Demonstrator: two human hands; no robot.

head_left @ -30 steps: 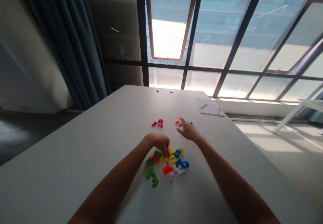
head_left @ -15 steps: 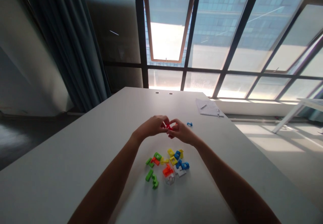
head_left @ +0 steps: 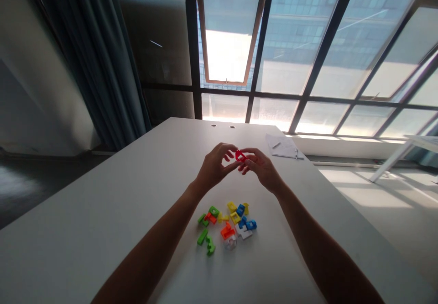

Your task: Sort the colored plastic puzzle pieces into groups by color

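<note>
Above the white table, a small red plastic piece [head_left: 240,156] with an opening through its middle is pinched between the fingertips of both hands. My left hand [head_left: 216,163] has its thumb and index finger at the near left side of the piece, its other fingers curled. From the other side my right hand [head_left: 263,169] grips the piece between thumb and index finger. Closer to me lie loose plastic pieces: green ones [head_left: 210,245], orange-red ones [head_left: 227,231], yellow ones [head_left: 235,217], blue ones [head_left: 251,224], a white one [head_left: 245,233] and a clear one [head_left: 231,243].
The white table [head_left: 112,203] reaches toward the windows. At its far right lies a sheet of paper [head_left: 284,145] with pens on it. Two round holes pierce the far edge. A dark curtain [head_left: 92,66] hangs at left; another white table [head_left: 420,140] stands at right.
Both hands have risen and shifted slightly right with the red piece, which is now turned so its opening shows. A small blue piece on the table is now hidden by my right hand.
</note>
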